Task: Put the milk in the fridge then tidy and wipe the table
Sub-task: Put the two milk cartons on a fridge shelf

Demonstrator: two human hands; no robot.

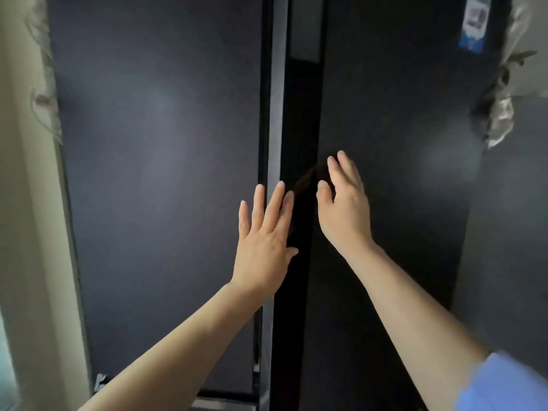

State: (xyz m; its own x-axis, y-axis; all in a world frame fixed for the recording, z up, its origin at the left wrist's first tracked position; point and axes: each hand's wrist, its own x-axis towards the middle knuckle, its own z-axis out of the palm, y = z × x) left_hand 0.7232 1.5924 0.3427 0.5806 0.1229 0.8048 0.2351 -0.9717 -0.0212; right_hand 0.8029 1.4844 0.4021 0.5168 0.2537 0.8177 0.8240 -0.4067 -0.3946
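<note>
- The fridge (166, 173) fills nearly the whole view: a tall two-door unit in matt dark grey-blue, seen close from the front, with soft pale glare on both doors
- Its left door (154, 262) spans 9 to 12 o'clock; a pale grey upright strip (277, 114) runs down its inner edge from 12 o'clock towards 6
- The right door (400, 143) is darker, with a glossy black band (299, 137) just beside the strip and a grey oblong panel (305, 28) set into that band at 12 o'clock
- A blue and white sticker (474, 22) with a square code sits on the right door at 1 o'clock
- The left hand (264, 241), just below centre at 6 o'clock, is released: its fingers are straight and spread, point up and hold nothing; they lie over the strip, and whether they press on it cannot be told
- The right hand (344, 209), just right of centre towards 3 o'clock, is also released and holds nothing: fingers loosely bent, thumb apart, at the band's edge, where a faint reflection shows; contact with the door cannot be told
- Both forearms are bare, rising from 7 and 5 o'clock; a light blue sleeve (504, 384) shows at 5 o'clock
- A cream wall (26, 203) stands at 9 o'clock, with patterned edging (47, 84) along the fridge at 10 o'clock
- A crumpled, pale patterned cover (504, 99) hangs beside the fridge at 2 o'clock
</note>
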